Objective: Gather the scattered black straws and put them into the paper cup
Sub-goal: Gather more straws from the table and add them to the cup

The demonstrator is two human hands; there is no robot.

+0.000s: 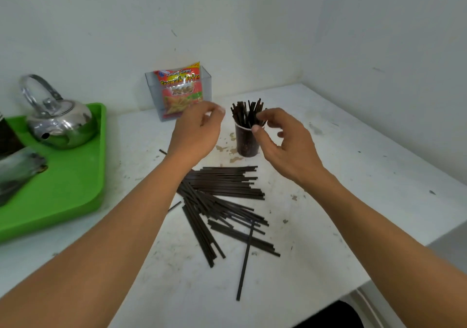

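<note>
Standing in a dark paper cup (247, 140) on the white tabletop (353, 176), a bunch of black straws (246, 111) is seen. The right hand (285, 148) is curled at the cup's rim; whether a straw is pinched cannot be told. The left hand (199, 130) is held loosely open, empty, just left of the cup. Nearer, loose straws (222, 188) are scattered. A packet (180, 90) behind is labelled "Kentang Goreng French Fries".

The table (358, 173) had wide open room right of the paper cup (247, 142), up to the wall (384, 39). The left hand (195, 133) and right hand (283, 143) crowded the cup's two sides. Straws in the cup (245, 112) stuck up from its mouth. Loose straws (222, 188) lay in front, a snack box (178, 92) stood behind, and a green tray (68, 188) with a kettle (59, 124) blocked the far left.
</note>
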